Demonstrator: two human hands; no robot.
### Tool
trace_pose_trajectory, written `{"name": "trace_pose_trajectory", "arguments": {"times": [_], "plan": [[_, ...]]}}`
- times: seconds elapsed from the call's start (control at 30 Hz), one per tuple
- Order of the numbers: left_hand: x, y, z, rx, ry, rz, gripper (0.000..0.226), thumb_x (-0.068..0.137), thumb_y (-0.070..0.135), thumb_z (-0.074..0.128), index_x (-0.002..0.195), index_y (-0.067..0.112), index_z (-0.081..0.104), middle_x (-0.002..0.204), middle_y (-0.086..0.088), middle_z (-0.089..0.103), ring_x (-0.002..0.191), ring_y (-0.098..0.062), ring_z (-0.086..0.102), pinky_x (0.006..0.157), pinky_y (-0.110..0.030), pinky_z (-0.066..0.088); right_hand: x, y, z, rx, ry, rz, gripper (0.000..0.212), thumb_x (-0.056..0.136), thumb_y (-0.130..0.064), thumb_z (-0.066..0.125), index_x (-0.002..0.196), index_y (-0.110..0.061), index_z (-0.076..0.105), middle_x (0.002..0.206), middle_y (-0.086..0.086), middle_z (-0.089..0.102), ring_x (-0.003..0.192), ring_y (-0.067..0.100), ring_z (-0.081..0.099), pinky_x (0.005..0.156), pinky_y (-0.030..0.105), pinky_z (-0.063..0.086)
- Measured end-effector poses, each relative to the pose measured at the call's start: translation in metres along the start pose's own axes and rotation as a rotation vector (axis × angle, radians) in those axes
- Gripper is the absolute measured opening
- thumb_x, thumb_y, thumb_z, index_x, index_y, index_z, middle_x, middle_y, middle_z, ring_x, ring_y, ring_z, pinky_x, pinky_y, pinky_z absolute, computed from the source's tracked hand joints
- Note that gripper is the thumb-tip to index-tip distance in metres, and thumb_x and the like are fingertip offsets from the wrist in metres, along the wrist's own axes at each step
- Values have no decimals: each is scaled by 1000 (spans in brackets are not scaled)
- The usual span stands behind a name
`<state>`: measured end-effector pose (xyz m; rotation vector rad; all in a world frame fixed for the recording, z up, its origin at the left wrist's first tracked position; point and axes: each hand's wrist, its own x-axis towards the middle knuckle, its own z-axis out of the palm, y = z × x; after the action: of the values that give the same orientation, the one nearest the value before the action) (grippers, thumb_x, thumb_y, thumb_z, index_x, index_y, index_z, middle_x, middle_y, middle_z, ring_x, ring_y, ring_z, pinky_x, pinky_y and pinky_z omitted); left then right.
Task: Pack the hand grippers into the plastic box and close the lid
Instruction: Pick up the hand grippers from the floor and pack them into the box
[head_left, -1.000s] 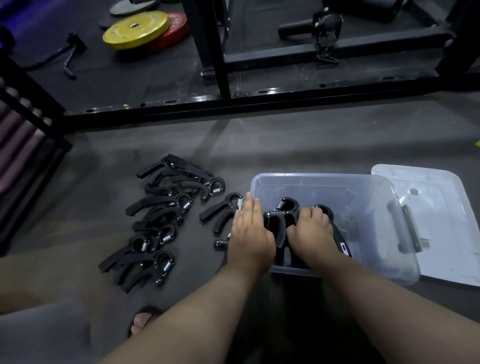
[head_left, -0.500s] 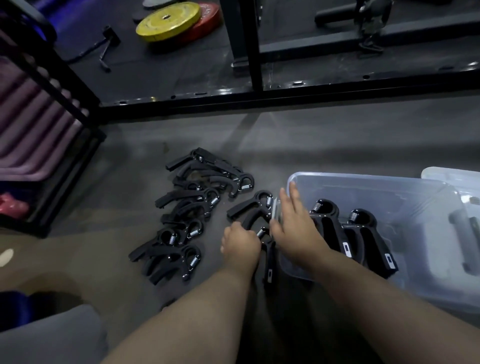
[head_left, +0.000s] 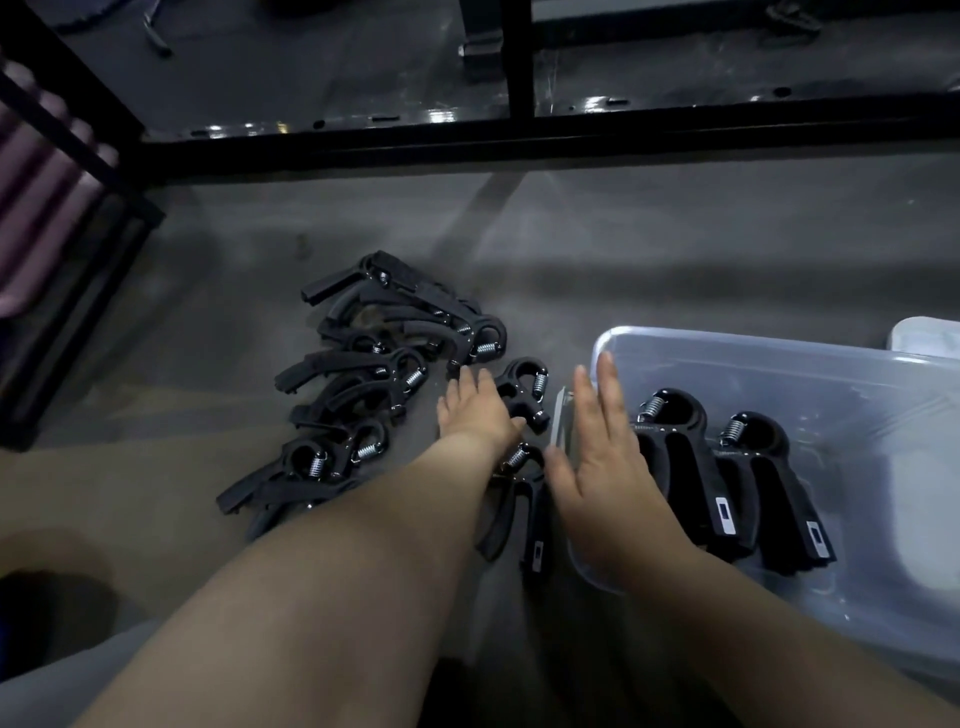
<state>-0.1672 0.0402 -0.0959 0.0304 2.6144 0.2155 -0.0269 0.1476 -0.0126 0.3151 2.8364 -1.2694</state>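
While the plastic box (head_left: 779, 358) stands open on the floor (head_left: 675, 249), two hand grippers lie inside it.

The pair in the box (head_left: 680, 467) lies side by side by its left wall, spring ends pointing away from the person, and a corner of the lid (head_left: 924, 338) shows just beyond the box at the right edge. Left of the box two single grippers lie on the floor, one (head_left: 524, 384) under the left hand (head_left: 478, 415) and one (head_left: 519, 499) between the forearms; further left a pile (head_left: 363, 384) overlaps too much to count. The left hand rests on its gripper's handles with fingers nearly straight, not wrapped round them. The right hand (head_left: 602, 462) is spread flat over the box's left wall, holding nothing; whether it touches the wall is unclear. A black frame (head_left: 519, 135) crosses the floor beyond.
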Motion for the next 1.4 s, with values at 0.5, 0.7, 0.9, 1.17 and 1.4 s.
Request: {"name": "trace_pose_trajectory", "arguments": {"times": [0.5,0.7,0.9,1.17,1.4], "plan": [[-31,3,-44,-429,8,-102,35,82,36,54,110,15,58,99,-12,67,90,-30,64,84,-36,52,-4,-6,-11,27,-37,8,74,99,-33,43,157,-30,-3,151,-27,-36,150,4,-3,119,32,18],[-91,8,-126,-1275,-355,-77,23,92,27,41,87,18,62,70,-8,57,54,-22,55,66,-35,57,2,-10,-25,50,-97,48,59,101,-32,37,156,-22,17,163,-12,-16,149,17,19,117,36,25],[-145,16,-152,-1270,-476,132,38,99,30,30,118,24,63,113,-11,71,97,-26,69,90,-42,51,6,-40,-72,572,8,217,46,94,-51,41,132,-30,55,135,-4,60,127,17,54,115,40,35],[-204,74,-115,-913,-355,341,31,101,25,40,123,29,62,115,-1,71,107,-23,67,87,-34,51,-21,-27,-130,397,-26,208,9,90,-23,49,99,-27,51,94,0,65,91,21,65,86,38,53],[-211,88,-65,-230,37,529,52,95,20,45,147,20,38,154,-2,34,143,-20,27,115,-26,19,-53,72,-175,118,160,465,20,93,-7,39,111,-12,47,104,12,60,91,28,55,79,35,44]]}}
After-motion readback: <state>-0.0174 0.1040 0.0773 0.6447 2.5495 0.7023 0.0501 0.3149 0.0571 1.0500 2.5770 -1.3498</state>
